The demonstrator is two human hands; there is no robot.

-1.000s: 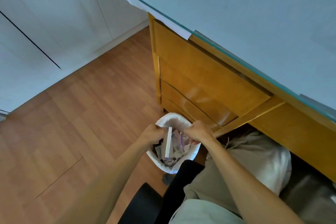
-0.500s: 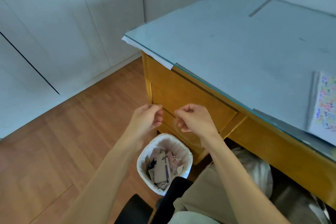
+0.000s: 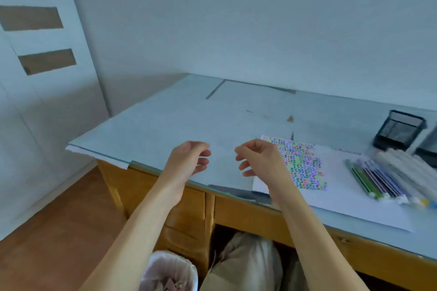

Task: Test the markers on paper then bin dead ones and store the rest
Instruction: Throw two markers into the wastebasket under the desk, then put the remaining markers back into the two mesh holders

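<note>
My left hand [image 3: 189, 159] and my right hand [image 3: 260, 160] hover side by side above the desk's front edge, fingers loosely curled and apart, nothing in either. To the right lies a white paper sheet [image 3: 350, 198] covered at its left end with many coloured test marks [image 3: 300, 165]. A row of coloured markers [image 3: 376, 179] lies on the paper's right part, with a blurred bundle of pale markers [image 3: 406, 168] beside them. A white-lined waste bin [image 3: 169, 271] holding scraps stands on the floor below my left forearm.
Two black mesh holders [image 3: 399, 130] stand at the desk's far right. The glass-topped wooden desk [image 3: 165, 125] has drawers under its left side. My lap [image 3: 246, 264] sits under the desk. A white door stands at the left.
Both hands rose from the waste bin up to desk height. My view lifted from the floor to the desktop, bringing the paper, markers and holders into sight.
</note>
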